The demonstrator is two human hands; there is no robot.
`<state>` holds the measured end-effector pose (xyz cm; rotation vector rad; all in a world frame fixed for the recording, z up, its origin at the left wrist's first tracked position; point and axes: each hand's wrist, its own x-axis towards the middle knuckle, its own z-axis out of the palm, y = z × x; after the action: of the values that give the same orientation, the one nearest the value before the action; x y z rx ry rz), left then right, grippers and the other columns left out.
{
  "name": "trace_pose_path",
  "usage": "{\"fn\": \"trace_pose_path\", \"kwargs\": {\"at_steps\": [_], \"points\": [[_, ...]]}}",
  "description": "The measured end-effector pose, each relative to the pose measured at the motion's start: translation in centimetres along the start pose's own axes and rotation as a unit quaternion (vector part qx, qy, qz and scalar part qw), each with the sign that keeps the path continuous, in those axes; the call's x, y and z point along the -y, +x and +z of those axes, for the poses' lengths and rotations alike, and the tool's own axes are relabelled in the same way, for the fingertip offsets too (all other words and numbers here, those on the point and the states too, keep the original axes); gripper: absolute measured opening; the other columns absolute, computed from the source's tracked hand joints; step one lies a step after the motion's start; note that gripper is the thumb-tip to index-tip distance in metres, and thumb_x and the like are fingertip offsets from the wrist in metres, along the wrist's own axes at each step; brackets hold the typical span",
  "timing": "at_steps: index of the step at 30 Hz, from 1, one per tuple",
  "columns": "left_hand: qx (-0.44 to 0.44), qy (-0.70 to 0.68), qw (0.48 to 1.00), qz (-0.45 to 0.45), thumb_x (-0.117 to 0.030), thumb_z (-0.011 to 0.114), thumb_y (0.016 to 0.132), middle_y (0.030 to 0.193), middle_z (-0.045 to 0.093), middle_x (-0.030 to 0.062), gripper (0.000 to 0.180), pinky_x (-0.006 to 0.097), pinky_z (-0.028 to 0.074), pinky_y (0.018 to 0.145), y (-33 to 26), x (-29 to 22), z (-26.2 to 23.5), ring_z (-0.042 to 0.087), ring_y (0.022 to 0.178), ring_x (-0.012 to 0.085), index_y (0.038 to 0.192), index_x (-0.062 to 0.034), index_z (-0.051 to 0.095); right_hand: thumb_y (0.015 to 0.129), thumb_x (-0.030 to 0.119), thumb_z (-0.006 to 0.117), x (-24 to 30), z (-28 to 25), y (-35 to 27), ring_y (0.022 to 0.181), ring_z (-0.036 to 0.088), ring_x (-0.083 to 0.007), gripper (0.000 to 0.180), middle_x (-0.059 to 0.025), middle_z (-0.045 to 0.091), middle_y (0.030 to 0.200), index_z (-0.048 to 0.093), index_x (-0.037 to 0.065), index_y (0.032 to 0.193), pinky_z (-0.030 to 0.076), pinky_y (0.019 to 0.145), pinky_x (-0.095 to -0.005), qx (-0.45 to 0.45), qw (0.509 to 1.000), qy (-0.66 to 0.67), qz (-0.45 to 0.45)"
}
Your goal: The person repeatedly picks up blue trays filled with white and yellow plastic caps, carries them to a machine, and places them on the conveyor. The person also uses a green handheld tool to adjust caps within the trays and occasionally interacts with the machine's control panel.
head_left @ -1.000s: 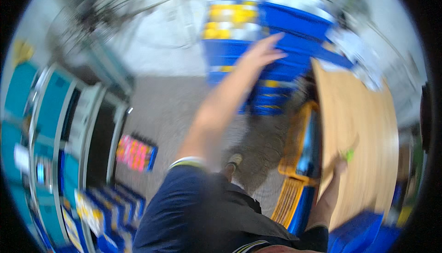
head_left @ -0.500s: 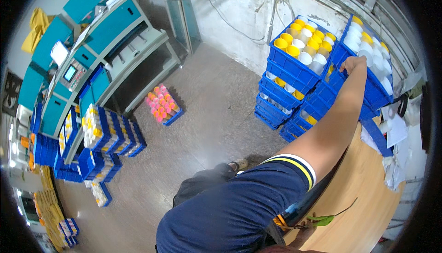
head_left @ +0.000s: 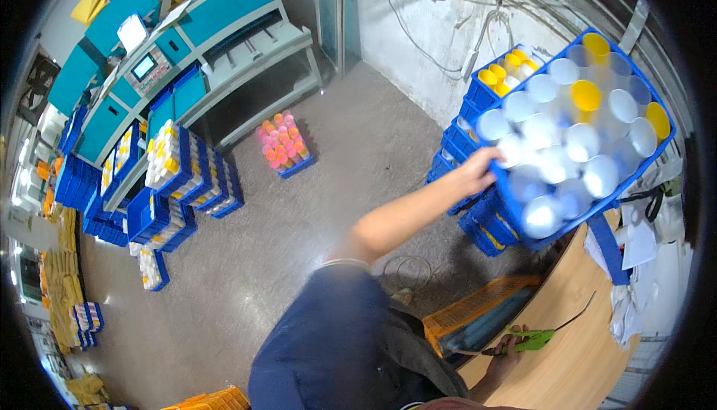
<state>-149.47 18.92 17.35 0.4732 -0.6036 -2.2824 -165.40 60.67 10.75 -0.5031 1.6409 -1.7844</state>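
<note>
Head view: left hand (head_left: 478,171) was hooked on a loaded blue crate (head_left: 517,205)

And there it was, up at the right! Your left hand gripped the crate's near left edge, arm stretched long, fingers bent over the rim. Inside, white and yellow cylinders (head_left: 581,143) stood packed together, round ends facing you, and the whole load seemed to lean your way. It hung in front of the blue stack (head_left: 481,98), near the far end of the wooden table (head_left: 590,350); whether its base touched anything, you could not tell. Down low, your right hand (head_left: 503,365) was curled around a green tool (head_left: 535,340) with a thin dark stem, over the table, well apart from the crate; some fingers were hidden.

The step in hand looked like handling the crate one-handed by its rim. Your next move, by this judgement, called for a firm hold and a level crate, lest cylinders slide out, with that stem kept clear.
</note>
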Motion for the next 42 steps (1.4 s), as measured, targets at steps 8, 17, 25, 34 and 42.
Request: {"fn": "trace_pose_path", "kwargs": {"at_steps": [8, 17, 25, 34, 42], "points": [[-0.242, 0.145, 0.948, -0.144, -0.010, 0.065, 0.077, 0.101, 0.065, 0.0107, 0.037, 0.034, 0.053, 0.082, -28.8, -2.4, -18.7, 0.063, 0.088, 0.0211, 0.111, 0.0026, 0.061, 0.103, 0.043, 0.041, 0.4, 5.9, -1.3, 0.097, 0.060, -0.0171, 0.047, -0.0080, 0.061, 0.121, 0.054, 0.004, 0.127, 0.050, 0.071, -0.0279, -0.028, 0.998, -0.061, -0.006], [-0.515, 0.515, 0.685, -0.022, -0.016, 0.068, 0.070, 0.095, 0.070, 0.0250, 0.060, 0.044, 0.053, 0.081, -43.1, -1.1, -28.4, 0.068, 0.088, 0.0399, 0.120, 0.0109, 0.051, 0.094, 0.043, 0.056, -3.5, 28.6, -14.6, 0.073, 0.068, -0.0332, 0.045, -0.0190, 0.068, 0.080, 0.056, 0.005, 0.118, 0.051, 0.065, -0.0476, 0.432, 0.651, -0.615, -0.101], [-0.587, 0.531, 0.603, -0.103, -0.021, 0.072, 0.069, 0.105, 0.068, 0.0277, 0.073, 0.045, 0.049, 0.092, -50.9, -0.1, -30.2, 0.066, 0.101, 0.0412, 0.132, 0.0072, 0.048, 0.094, 0.044, 0.055, -4.5, 33.1, -19.6, 0.065, 0.065, -0.0395, 0.040, -0.0182, 0.064, 0.067, 0.052, 0.006, 0.107, 0.049, 0.059, -0.0496, 0.457, 0.594, -0.648, -0.136], [-0.582, 0.474, 0.657, -0.068, -0.019, 0.074, 0.073, 0.099, 0.071, 0.0222, 0.048, 0.041, 0.051, 0.085, -54.6, 2.6, -30.2, 0.069, 0.094, 0.0344, 0.113, 0.0046, 0.061, 0.089, 0.044, 0.060, -4.8, 28.9, -13.7, 0.070, 0.067, -0.0372, 0.044, -0.0184, 0.068, 0.075, 0.060, 0.005, 0.111, 0.053, 0.063, -0.0478, 0.402, 0.589, -0.676, -0.187], [-0.551, 0.487, 0.676, -0.044, -0.019, 0.073, 0.076, 0.096, 0.072, 0.0187, 0.036, 0.040, 0.051, 0.083, -55.5, 4.5, -26.5, 0.070, 0.092, 0.0296, 0.104, 0.0033, 0.068, 0.091, 0.044, 0.057, -3.2, 27.1, -5.5, 0.078, 0.067, -0.0382, 0.041, -0.0185, 0.068, 0.081, 0.059, 0.007, 0.110, 0.052, 0.069, -0.0503, 0.306, 0.617, -0.707, -0.159]]}}
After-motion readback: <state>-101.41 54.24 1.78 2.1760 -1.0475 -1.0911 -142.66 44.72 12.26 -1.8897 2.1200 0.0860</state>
